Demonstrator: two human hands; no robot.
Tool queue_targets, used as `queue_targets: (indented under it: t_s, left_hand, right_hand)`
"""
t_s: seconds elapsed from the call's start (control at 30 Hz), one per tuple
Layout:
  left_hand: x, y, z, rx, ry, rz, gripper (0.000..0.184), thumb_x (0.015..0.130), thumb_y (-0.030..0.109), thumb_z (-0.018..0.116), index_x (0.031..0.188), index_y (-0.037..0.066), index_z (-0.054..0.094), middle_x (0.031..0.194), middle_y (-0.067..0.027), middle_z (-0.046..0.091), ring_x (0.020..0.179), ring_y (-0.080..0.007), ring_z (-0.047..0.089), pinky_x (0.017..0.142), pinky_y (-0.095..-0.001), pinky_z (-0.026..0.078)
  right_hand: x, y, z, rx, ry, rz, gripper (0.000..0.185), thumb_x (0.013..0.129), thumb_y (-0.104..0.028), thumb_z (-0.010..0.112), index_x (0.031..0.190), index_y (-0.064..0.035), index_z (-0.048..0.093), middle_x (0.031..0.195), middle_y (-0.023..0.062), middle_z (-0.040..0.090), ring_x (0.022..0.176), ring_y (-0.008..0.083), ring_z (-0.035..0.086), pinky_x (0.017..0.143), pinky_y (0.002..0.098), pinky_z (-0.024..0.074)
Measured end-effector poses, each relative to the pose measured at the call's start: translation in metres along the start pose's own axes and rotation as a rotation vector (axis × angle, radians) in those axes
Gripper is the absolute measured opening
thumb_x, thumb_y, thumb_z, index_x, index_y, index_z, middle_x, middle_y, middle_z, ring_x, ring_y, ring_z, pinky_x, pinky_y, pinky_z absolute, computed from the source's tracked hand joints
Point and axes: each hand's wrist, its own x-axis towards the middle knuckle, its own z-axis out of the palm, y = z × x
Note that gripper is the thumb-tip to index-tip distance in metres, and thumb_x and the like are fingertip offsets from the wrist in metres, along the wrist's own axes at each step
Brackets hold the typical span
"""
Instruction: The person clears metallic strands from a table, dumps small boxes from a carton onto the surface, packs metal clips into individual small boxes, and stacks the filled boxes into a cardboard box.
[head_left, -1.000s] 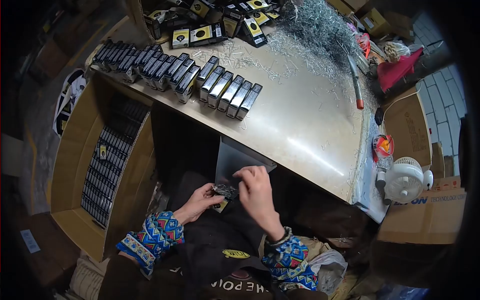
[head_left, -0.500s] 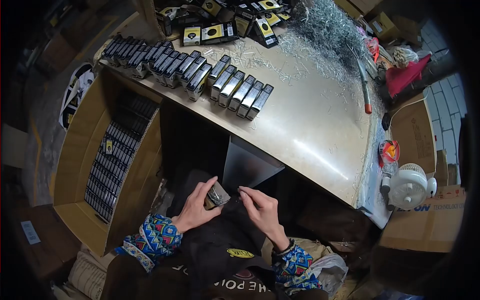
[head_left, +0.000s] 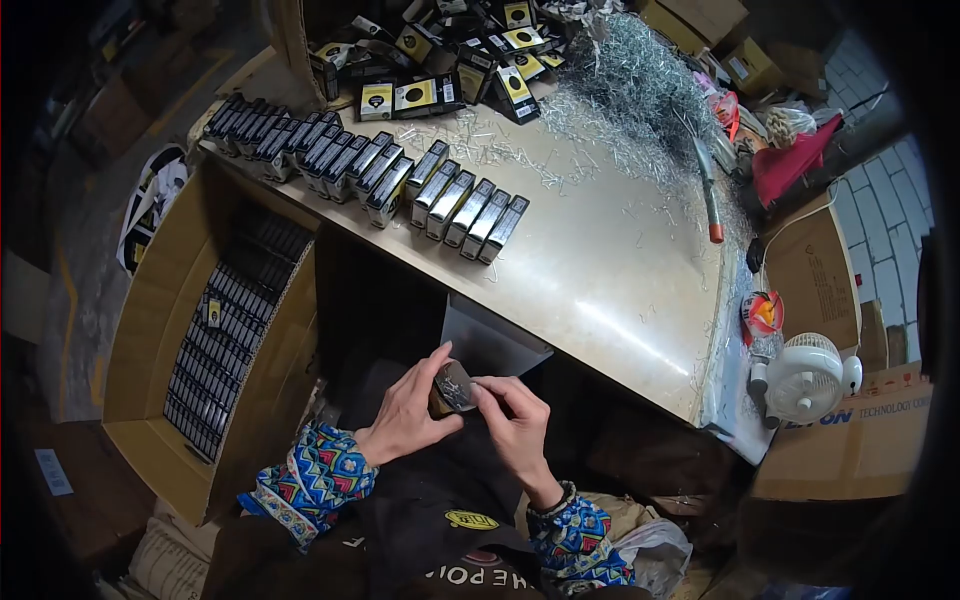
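My left hand [head_left: 408, 412] is wrapped round a small open box [head_left: 437, 404] above my lap, thumb on the near side and fingers on the far side. Thin silvery metal pieces [head_left: 456, 388] lie inside its opening. At the box's right edge, my right hand [head_left: 514, 420] has its thumb and forefinger pressed together, and the fingertips touch the box. Whether anything sits between those fingertips is hidden. Both hands are below the front edge of the worktable [head_left: 600, 290].
A row of small boxes [head_left: 455, 208] stands along the table's front edge. Behind lie loose black-and-yellow boxes [head_left: 425, 95] and a heap of metal pieces [head_left: 640, 90]. A carton [head_left: 150, 420] packed with boxes is at left, a white fan [head_left: 803, 380] at right.
My right hand has moved left, from a small gap away up to the box's edge. My left hand and the box have shifted slightly right. The camera view has shifted a little.
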Motion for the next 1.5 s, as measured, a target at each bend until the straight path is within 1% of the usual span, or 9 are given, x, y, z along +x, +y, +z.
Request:
queue_targets:
  t_s: [0.13, 0.17, 0.33, 0.47, 0.63, 0.8, 1.17, 1.3, 1.5]
  left_hand:
    - [0.005, 0.008, 0.004, 0.082, 0.041, -0.081, 0.097, 0.068, 0.009, 0.076, 0.15, 0.004, 0.024, 0.127, -0.021, 0.054, 0.104, -0.0351, 0.061, 0.09, -0.0397, 0.051]
    - [0.006, 0.009, 0.003, 0.083, 0.044, -0.079, 0.097, 0.068, 0.009, 0.076, 0.15, 0.004, 0.024, 0.127, -0.021, 0.054, 0.104, -0.0351, 0.061, 0.09, -0.0397, 0.051]
    - [0.01, 0.009, 0.001, 0.065, 0.056, -0.004, 0.096, 0.069, 0.009, 0.076, 0.15, 0.004, 0.024, 0.128, -0.0211, 0.052, 0.105, -0.0345, 0.061, 0.09, -0.0388, 0.051]
    - [0.018, 0.008, 0.002, 0.036, 0.0, 0.026, 0.096, 0.07, 0.009, 0.075, 0.15, 0.003, 0.023, 0.127, -0.0209, 0.052, 0.108, -0.034, 0.059, 0.09, -0.0383, 0.05]
    - [0.026, 0.017, 0.003, -0.039, 0.078, -0.088, 0.094, 0.069, 0.007, 0.074, 0.149, 0.003, 0.025, 0.124, -0.0193, 0.053, 0.106, -0.0329, 0.059, 0.088, -0.0371, 0.05]
    - [0.028, 0.018, 0.002, 0.066, -0.042, 0.03, 0.092, 0.068, 0.007, 0.075, 0.148, 0.002, 0.028, 0.123, -0.018, 0.054, 0.102, -0.0322, 0.06, 0.087, -0.0367, 0.05]
    - [0.031, 0.02, 0.002, 0.031, 0.014, 0.034, 0.09, 0.066, 0.005, 0.075, 0.145, 0.001, 0.032, 0.123, -0.0197, 0.056, 0.104, -0.035, 0.06, 0.09, -0.0373, 0.05]
    - [0.033, 0.021, 0.003, -0.164, 0.111, -0.052, 0.091, 0.067, 0.006, 0.075, 0.146, 0.003, 0.031, 0.12, -0.0175, 0.055, 0.098, -0.0329, 0.06, 0.086, -0.0367, 0.051]
    - [0.034, 0.021, 0.003, -0.082, 0.074, -0.044, 0.091, 0.067, 0.007, 0.075, 0.146, 0.003, 0.031, 0.121, -0.0175, 0.055, 0.098, -0.0324, 0.061, 0.086, -0.0371, 0.051]
  right_hand:
    - [0.012, -0.013, 0.004, -0.426, 0.106, -0.464, 0.019, 0.084, 0.0, 0.068, 0.103, 0.0038, 0.069, 0.097, 0.0099, 0.07, 0.076, 0.0151, 0.062, 0.071, 0.0229, 0.0498]
    - [0.013, -0.016, 0.003, -0.427, 0.105, -0.467, 0.019, 0.084, 0.0, 0.068, 0.103, 0.0038, 0.069, 0.097, 0.0099, 0.07, 0.076, 0.0151, 0.062, 0.071, 0.0229, 0.0498]
    - [0.015, -0.03, -0.004, -0.196, 0.151, -0.092, 0.015, 0.085, -0.001, 0.067, 0.099, 0.0027, 0.07, 0.101, 0.0107, 0.069, 0.078, 0.0149, 0.062, 0.071, 0.0229, 0.0494]
    - [0.022, -0.033, -0.029, -0.238, -0.038, 0.214, 0.012, 0.085, 0.0, 0.067, 0.096, 0.0017, 0.071, 0.106, 0.0115, 0.069, 0.081, 0.0156, 0.063, 0.073, 0.0239, 0.05]
    - [0.018, -0.02, -0.027, -0.139, 0.139, -0.119, 0.01, 0.084, -0.001, 0.067, 0.093, 0.0016, 0.071, 0.111, 0.0125, 0.068, 0.084, 0.0173, 0.063, 0.074, 0.0257, 0.0502]
    - [0.022, -0.01, -0.018, -0.289, 0.099, -0.309, 0.008, 0.084, -0.001, 0.067, 0.09, 0.0018, 0.07, 0.115, 0.014, 0.066, 0.091, 0.0197, 0.062, 0.079, 0.0273, 0.0496]
    - [0.04, -0.023, -0.025, -0.233, -0.101, -0.222, 0.004, 0.085, -0.002, 0.067, 0.088, 0.0009, 0.068, 0.118, 0.0151, 0.064, 0.099, 0.0218, 0.06, 0.083, 0.028, 0.0477]
    - [0.027, -0.024, -0.035, 0.18, -0.074, 0.159, 0.005, 0.086, -0.004, 0.067, 0.089, 0.0004, 0.069, 0.12, 0.0141, 0.064, 0.097, 0.0215, 0.061, 0.081, 0.0272, 0.0478]
    - [0.026, -0.03, -0.041, 0.131, 0.048, 0.109, 0.005, 0.086, -0.003, 0.067, 0.087, 0.0014, 0.068, 0.121, 0.0136, 0.063, 0.096, 0.0213, 0.061, 0.081, 0.0272, 0.0485]
